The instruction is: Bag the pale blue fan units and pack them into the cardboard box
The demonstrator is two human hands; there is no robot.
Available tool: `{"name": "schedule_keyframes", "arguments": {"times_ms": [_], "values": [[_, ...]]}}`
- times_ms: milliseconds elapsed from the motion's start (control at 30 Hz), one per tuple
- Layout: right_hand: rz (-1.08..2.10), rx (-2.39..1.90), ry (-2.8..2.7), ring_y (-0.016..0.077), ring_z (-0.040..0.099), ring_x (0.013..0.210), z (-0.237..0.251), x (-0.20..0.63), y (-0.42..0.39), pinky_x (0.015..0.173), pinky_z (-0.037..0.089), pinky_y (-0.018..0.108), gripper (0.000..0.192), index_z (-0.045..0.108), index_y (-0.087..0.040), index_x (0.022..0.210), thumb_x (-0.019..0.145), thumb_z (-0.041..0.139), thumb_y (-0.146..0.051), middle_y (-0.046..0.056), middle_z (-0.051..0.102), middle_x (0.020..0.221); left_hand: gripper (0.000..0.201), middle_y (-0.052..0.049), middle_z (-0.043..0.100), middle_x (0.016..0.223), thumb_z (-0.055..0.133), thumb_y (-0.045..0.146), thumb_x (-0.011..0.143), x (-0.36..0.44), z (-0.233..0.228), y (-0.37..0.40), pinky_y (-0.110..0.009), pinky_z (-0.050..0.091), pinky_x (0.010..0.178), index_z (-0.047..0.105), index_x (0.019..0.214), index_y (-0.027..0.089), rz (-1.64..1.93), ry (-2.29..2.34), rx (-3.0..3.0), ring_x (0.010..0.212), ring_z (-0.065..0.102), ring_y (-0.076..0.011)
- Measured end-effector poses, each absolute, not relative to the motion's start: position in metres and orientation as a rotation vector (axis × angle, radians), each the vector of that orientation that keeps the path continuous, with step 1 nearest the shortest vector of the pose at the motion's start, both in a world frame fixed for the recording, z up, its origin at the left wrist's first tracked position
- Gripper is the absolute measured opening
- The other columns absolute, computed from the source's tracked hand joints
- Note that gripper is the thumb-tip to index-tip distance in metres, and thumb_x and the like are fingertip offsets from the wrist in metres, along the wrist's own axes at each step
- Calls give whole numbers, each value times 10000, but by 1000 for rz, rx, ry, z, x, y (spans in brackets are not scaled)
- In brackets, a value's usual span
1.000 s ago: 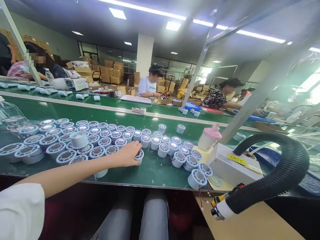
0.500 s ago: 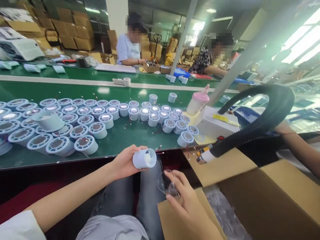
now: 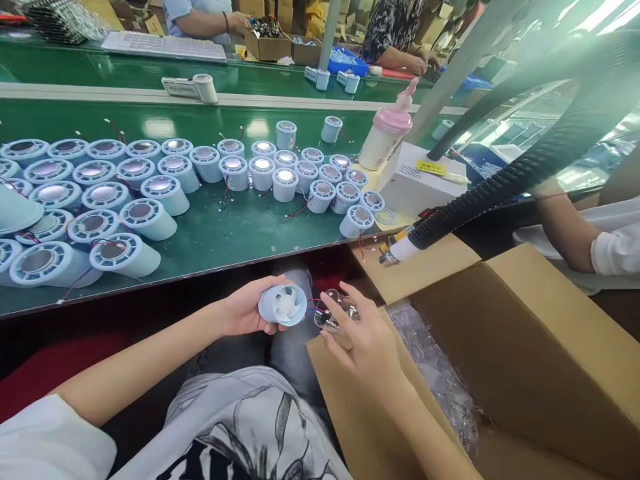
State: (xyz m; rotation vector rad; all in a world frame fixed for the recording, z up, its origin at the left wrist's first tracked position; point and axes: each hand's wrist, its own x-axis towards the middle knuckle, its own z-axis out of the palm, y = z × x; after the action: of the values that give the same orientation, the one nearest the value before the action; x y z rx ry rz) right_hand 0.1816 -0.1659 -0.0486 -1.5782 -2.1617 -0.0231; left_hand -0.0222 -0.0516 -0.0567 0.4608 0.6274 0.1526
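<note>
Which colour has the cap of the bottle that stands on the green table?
Pink. The bottle cap is pink above a cream bottle body, seen best in the head view.

The white cylindrical fan (image 3: pixel 283 305) lies sideways, blades facing the camera, beside a small clear part (image 3: pixel 334 313).

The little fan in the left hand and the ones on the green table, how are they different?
The fan in the left hand is held over the lap, lying sideways, so its white blades show. The fans on the green table, like this one, stand upright with a shiny disc on top and hide their blades. Both are pale round tubes with thin wires.
</note>
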Motion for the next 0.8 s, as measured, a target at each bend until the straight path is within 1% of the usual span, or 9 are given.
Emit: {"name": "schedule_keyframes", "arguments": {"times_ms": [100, 200, 300, 367, 433, 533, 600, 700, 800], "values": [[-172, -1588, -2163, 272, 541, 1019, -50, 177, -175, 794, 535, 399, 475, 523, -259, 1298, 828, 571, -217, 144, 477, 1302, 222, -34, 621, 717, 582, 363, 785, -20, -64, -54, -197, 444, 438, 564, 855, 153, 180, 675, 527, 550, 575, -128], [-131, -1751, -2196, 287, 549, 986, -51, 170, -172, 734, 541, 406, 515, 521, -279, 1307, 803, 587, -197, 140, 475, 1340, 254, -14, 585, 778, 597, 394, 769, -16, -69, -58, -224, 454, 553, 576, 858, 156, 140, 667, 658, 619, 547, -115], [258, -1816, -2202, 293, 551, 1022, -53, 171, -163, 719, 545, 396, 402, 627, -258, 1140, 756, 604, -143, 123, 470, 1354, 308, -17, 574, 843, 577, 465, 806, -14, -63, -62, -227, 417, 619, 571, 877, 165, 130, 661, 967, 711, 531, -127], [588, -1711, -2127, 263, 550, 1073, -54, 176, -156, 799, 535, 383, 240, 663, -224, 915, 723, 610, -90, 103, 508, 1274, 281, -4, 563, 839, 621, 432, 792, -15, -54, -65, -223, 391, 642, 572, 889, 172, 169, 674, 1291, 733, 511, -129], [839, -1587, -2001, 232, 541, 1117, -52, 181, -152, 896, 498, 371, 138, 628, -203, 770, 704, 646, -83, 83, 524, 1187, 265, 1, 568, 873, 678, 362, 757, -18, -44, -69, -226, 379, 660, 578, 928, 185, 230, 705, 1590, 749, 500, -133], [1043, -1481, -1845, 227, 522, 1155, -44, 183, -151, 966, 449, 379, 83, 615, -198, 731, 745, 696, -206, 80, 524, 1151, 418, -31, 570, 1003, 735, 360, 703, -23, -35, -74, -244, 399, 686, 570, 1056, 210, 357, 739, 1796, 806, 511, -161], [1093, -1466, -1780, 223, 529, 1132, -39, 182, -152, 967, 439, 387, 129, 631, -198, 720, 826, 623, -270, 81, 538, 1115, 574, -59, 551, 1061, 772, 393, 658, -26, -35, -76, -270, 429, 731, 552, 1162, 227, 438, 721, 1841, 869, 520, -192], [1114, -1487, -1659, 212, 562, 1032, -32, 177, -157, 859, 485, 353, 224, 646, -193, 692, 870, 540, -278, 81, 551, 1033, 708, -80, 511, 1061, 808, 409, 609, -28, -45, -74, -333, 451, 836, 556, 1253, 253, 515, 676, 1934, 959, 510, -229], [1141, -1516, -1461, 208, 587, 937, -30, 175, -159, 659, 503, 283, 221, 624, -181, 639, 822, 588, -299, 84, 554, 997, 665, -101, 492, 1081, 837, 391, 567, -28, -57, -72, -400, 437, 935, 638, 1187, 257, 559, 626, 2003, 1039, 496, -263]]}}
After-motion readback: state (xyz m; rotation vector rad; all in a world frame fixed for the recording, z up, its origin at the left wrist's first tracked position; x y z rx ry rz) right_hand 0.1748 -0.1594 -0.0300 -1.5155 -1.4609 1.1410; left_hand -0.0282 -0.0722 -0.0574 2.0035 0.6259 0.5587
